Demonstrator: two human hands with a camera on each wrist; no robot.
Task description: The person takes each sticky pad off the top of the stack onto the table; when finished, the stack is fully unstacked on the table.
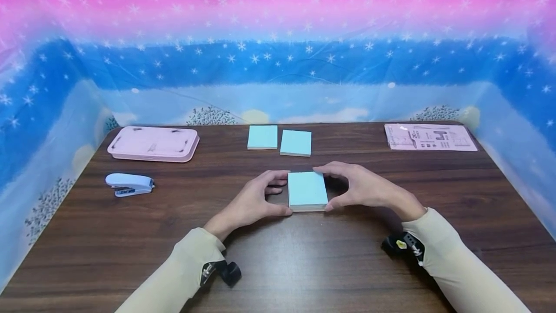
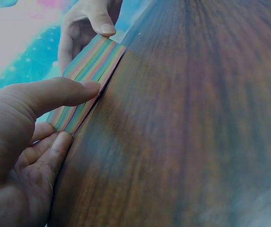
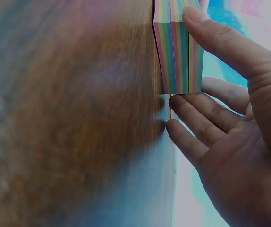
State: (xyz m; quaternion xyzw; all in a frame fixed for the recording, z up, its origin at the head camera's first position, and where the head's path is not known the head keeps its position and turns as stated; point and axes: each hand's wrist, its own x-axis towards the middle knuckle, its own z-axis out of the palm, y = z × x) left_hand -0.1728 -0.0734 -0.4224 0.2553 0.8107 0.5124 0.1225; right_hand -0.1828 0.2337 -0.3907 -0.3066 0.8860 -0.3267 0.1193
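Well inside the brown wood-grain worktop's [image 1: 299, 264] far edge, the square, mint-topped stack of multicoloured paper pads [image 1: 307, 189], gripped by half-curled left hand [image 1: 257, 197] and right hand [image 1: 368, 185], should be pressed evenly inward.

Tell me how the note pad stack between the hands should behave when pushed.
The stack probably won't roll or tip, being low and square. It might slide apart if pushed unevenly, since seams show along its striped edges.
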